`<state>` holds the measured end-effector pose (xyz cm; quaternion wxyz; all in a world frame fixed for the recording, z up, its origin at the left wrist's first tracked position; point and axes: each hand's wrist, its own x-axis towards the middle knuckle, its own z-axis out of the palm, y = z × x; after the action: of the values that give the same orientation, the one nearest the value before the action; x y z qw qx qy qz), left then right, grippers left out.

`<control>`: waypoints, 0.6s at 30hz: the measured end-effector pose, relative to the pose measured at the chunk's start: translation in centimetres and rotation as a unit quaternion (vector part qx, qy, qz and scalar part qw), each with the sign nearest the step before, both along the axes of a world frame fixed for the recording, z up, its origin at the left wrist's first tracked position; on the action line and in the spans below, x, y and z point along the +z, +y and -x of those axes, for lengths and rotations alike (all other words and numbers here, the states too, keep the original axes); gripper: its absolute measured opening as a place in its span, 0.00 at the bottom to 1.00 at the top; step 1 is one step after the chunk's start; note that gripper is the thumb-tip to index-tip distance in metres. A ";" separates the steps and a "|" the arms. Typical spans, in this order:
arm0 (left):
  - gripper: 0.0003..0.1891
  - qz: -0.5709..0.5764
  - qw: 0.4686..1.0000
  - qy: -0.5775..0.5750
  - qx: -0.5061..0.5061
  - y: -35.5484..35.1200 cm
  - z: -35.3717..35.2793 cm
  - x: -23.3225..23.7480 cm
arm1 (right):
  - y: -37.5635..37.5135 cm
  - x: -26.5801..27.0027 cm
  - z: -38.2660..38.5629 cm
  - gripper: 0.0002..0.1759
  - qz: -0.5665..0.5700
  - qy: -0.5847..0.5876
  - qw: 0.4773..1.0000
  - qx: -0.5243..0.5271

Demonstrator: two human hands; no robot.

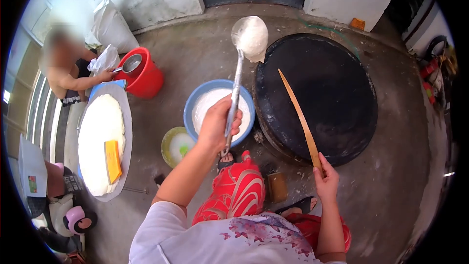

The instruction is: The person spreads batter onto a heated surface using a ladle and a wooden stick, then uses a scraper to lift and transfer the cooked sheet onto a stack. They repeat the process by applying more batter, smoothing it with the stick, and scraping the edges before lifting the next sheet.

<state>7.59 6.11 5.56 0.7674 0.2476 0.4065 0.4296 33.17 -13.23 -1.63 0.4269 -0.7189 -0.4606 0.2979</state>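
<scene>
Head view: the left hand's fingers wrap a ladle heaped with batter at upper center; the right hand's fingers grip a long wooden spatula over the black griddle, right of center.

Batter-laden ladle and slender wooden spreader above a wide black griddle.

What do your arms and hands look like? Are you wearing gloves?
No gloves: the left hand and right hand are bare, and no watch or bracelet shows. The left sleeve is short, loose and white. I can't make out the right one properly, but the right forearm is uncovered too.
</scene>
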 end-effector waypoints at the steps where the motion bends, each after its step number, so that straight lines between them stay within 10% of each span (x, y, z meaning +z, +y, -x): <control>1: 0.17 -0.003 1.000 -0.001 -0.004 0.7 -1.2 -0.7 | 0.3 0.5 -0.2 0.25 0.006 -0.015 1.000 -0.002; 18: 0.19 0.014 0.996 0.080 0.025 2.6 -9.2 -10.3 | 9.5 -0.5 -1.3 0.25 -0.018 -0.195 0.980 0.027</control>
<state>16.78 8.74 -4.78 0.7252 0.2600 0.4782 0.4216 34.43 -3.75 -2.16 0.3340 -0.7425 -0.5596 0.1551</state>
